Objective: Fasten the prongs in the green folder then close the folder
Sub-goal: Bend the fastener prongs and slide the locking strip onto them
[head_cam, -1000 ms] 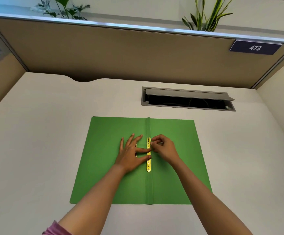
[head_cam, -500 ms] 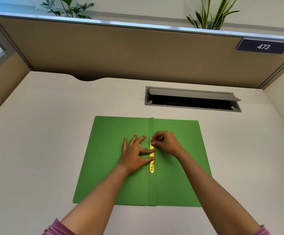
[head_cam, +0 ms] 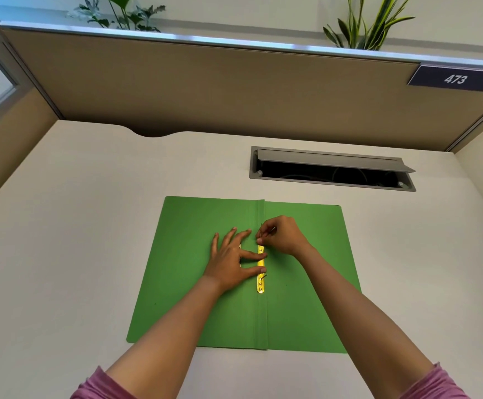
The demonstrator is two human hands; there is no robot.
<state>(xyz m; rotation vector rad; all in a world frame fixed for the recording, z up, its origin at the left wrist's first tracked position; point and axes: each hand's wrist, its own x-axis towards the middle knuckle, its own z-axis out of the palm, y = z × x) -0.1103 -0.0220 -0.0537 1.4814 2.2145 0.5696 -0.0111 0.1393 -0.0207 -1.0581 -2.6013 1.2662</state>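
A green folder (head_cam: 194, 283) lies open and flat on the desk. Along its centre fold runs a yellow metal fastener strip (head_cam: 260, 279). My left hand (head_cam: 230, 260) lies flat on the left leaf, fingers spread, with thumb and forefinger pressing on the strip. My right hand (head_cam: 282, 236) pinches the far prong (head_cam: 260, 230), a thin metal strip standing up at the strip's upper end. The near prong (head_cam: 263, 276) sticks up a little by my left thumb.
The pale desk (head_cam: 76, 254) is ringed by brown partition walls. An open grey cable hatch (head_cam: 332, 168) sits just behind the folder. A sign reading 473 (head_cam: 455, 79) hangs at the upper right, with plants above the partition.
My right hand has moved up along the strip and lifted the far prong upright. My left hand keeps pressing the strip. The view has shifted slightly.
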